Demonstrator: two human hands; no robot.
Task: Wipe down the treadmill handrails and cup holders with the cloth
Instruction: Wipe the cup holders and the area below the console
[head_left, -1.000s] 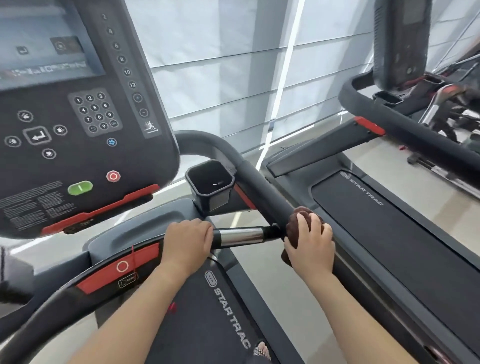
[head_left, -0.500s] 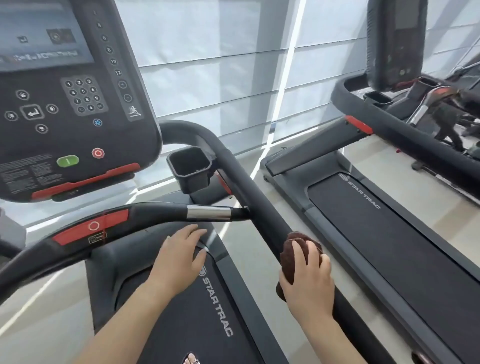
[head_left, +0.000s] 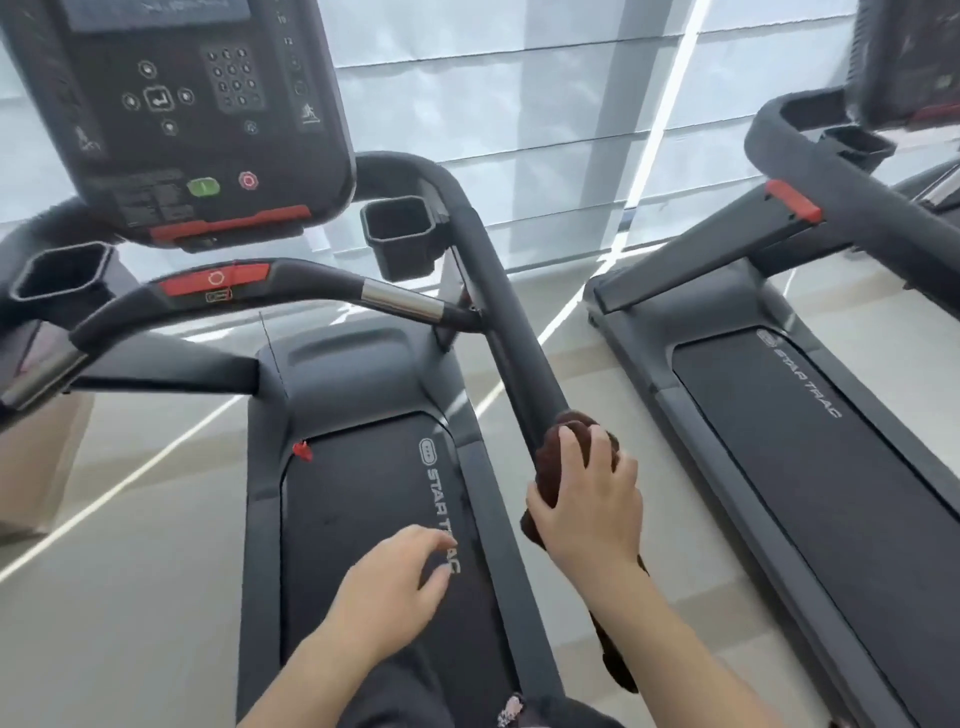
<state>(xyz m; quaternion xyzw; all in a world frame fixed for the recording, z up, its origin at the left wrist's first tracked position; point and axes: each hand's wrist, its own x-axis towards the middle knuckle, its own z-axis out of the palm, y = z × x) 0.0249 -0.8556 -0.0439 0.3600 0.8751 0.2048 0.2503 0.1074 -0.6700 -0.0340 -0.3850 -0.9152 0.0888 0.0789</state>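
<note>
I see right hand (head_left: 589, 499) clamped around brown cloth (head_left: 563, 441), wrapped on right handrail (head_left: 511, 332). Rail's long axis runs up-forward from the hand toward cup holder (head_left: 400, 234). Left hand (head_left: 397, 582) loose, empty, farther from rail.

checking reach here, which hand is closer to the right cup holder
Right. The right hand grips the cloth on the handrail below the cup holder; the left hand hangs lower, over the belt.
</note>
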